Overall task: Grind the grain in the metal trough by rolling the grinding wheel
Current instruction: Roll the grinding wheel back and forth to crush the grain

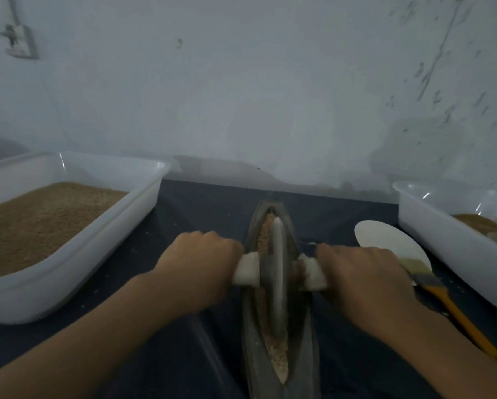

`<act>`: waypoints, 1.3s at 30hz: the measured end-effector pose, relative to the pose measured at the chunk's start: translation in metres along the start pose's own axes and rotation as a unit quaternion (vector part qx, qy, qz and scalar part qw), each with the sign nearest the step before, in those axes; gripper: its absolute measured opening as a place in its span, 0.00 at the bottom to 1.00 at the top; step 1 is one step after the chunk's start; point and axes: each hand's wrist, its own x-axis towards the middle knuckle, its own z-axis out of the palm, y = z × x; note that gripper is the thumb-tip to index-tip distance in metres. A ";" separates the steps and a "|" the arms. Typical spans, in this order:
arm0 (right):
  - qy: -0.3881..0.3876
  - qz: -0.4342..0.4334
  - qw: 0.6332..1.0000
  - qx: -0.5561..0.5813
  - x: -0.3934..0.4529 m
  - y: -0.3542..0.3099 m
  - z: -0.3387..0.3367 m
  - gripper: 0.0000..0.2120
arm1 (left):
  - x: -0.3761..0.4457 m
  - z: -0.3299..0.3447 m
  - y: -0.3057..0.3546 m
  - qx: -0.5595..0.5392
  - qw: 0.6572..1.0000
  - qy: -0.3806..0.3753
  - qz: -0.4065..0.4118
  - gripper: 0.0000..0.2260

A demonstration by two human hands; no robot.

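A narrow boat-shaped metal trough point(251, 352) lies lengthwise in front of me on the dark cloth. Brown grain point(279, 357) fills its groove, coarse at the far end and finer near me. The grinding wheel point(279, 272) stands upright in the groove around the trough's middle. A white-wrapped axle handle point(246, 269) sticks out on each side of the wheel. My left hand point(195, 263) grips the left handle. My right hand point(365, 280) grips the right handle. The picture is blurred around the wheel.
A large white tub point(77, 260) of brown grain stands at the left. Another white tub point(448, 243) with some ground grain stands at the right. Between it and the trough lie a white dish point(385, 237) and a brush with an orange handle point(454, 309). A pale wall is close behind.
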 end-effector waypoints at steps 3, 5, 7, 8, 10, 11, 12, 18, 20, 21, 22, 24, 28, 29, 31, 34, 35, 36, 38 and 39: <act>0.013 -0.013 1.000 0.010 -0.020 -0.004 -0.018 0.26 | -0.024 -0.005 0.000 0.005 1.000 0.004 0.010 0.17; 0.011 -0.011 1.000 0.017 -0.022 -0.003 -0.015 0.27 | -0.024 -0.004 0.001 0.038 0.999 0.027 0.006 0.18; 0.010 0.004 1.000 0.017 -0.016 -0.002 -0.004 0.25 | -0.011 0.003 0.001 0.061 0.997 0.055 -0.002 0.18; 0.014 0.012 1.000 0.011 -0.009 0.000 0.004 0.23 | -0.001 0.008 -0.001 0.066 0.996 0.064 -0.005 0.18; 0.018 0.035 0.999 -0.004 0.011 0.007 0.022 0.21 | 0.024 0.018 -0.005 0.075 0.993 0.086 -0.012 0.15; 0.022 0.044 0.999 -0.020 0.023 0.010 0.029 0.20 | 0.037 0.023 -0.008 0.079 0.992 0.100 -0.019 0.13; 0.017 0.050 0.997 -0.050 0.034 0.013 0.036 0.18 | 0.049 0.027 -0.011 0.081 0.990 0.111 -0.024 0.12; -0.032 0.057 0.994 -0.085 0.054 0.014 0.038 0.17 | 0.065 0.033 -0.020 0.057 0.991 0.119 -0.032 0.13; 0.016 0.023 0.998 -0.056 0.038 0.011 0.025 0.20 | 0.045 0.033 -0.017 0.032 0.993 0.111 -0.029 0.14; 0.032 0.011 0.998 -0.048 0.027 0.010 0.020 0.20 | 0.032 0.031 -0.015 0.029 0.993 0.116 -0.023 0.16; 0.039 0.008 0.999 -0.037 0.015 0.008 0.014 0.20 | 0.018 0.029 -0.012 0.035 0.990 0.136 -0.006 0.19; 0.043 0.009 0.999 -0.001 -0.008 0.005 0.002 0.21 | -0.009 0.018 -0.006 0.052 0.982 0.176 0.038 0.28; 0.056 0.003 0.998 0.014 -0.033 0.005 -0.009 0.22 | -0.028 0.008 -0.003 0.050 0.978 0.190 0.069 0.32; 0.055 0.006 0.998 0.018 -0.032 0.006 -0.006 0.21 | -0.026 0.010 -0.004 0.051 0.979 0.187 0.065 0.31; 0.047 0.024 0.998 0.019 -0.024 0.008 0.005 0.20 | -0.013 0.015 -0.006 0.070 0.982 0.171 0.046 0.30; 0.033 0.056 0.998 -0.019 0.007 0.016 0.031 0.18 | 0.023 0.026 -0.011 0.112 0.981 0.158 -0.002 0.20; 0.020 0.064 0.997 -0.040 0.019 0.020 0.039 0.16 | 0.036 0.029 -0.013 0.104 0.983 0.150 -0.025 0.16; 0.006 0.072 0.996 -0.055 0.030 0.023 0.046 0.14 | 0.047 0.031 -0.016 0.095 0.983 0.150 -0.036 0.14; -0.017 0.096 0.994 -0.051 0.047 0.028 0.056 0.11 | 0.066 0.032 -0.019 0.088 0.985 0.138 -0.048 0.11; -0.023 0.102 0.993 -0.048 0.052 0.029 0.059 0.10 | 0.071 0.032 -0.020 0.088 0.987 0.127 -0.051 0.11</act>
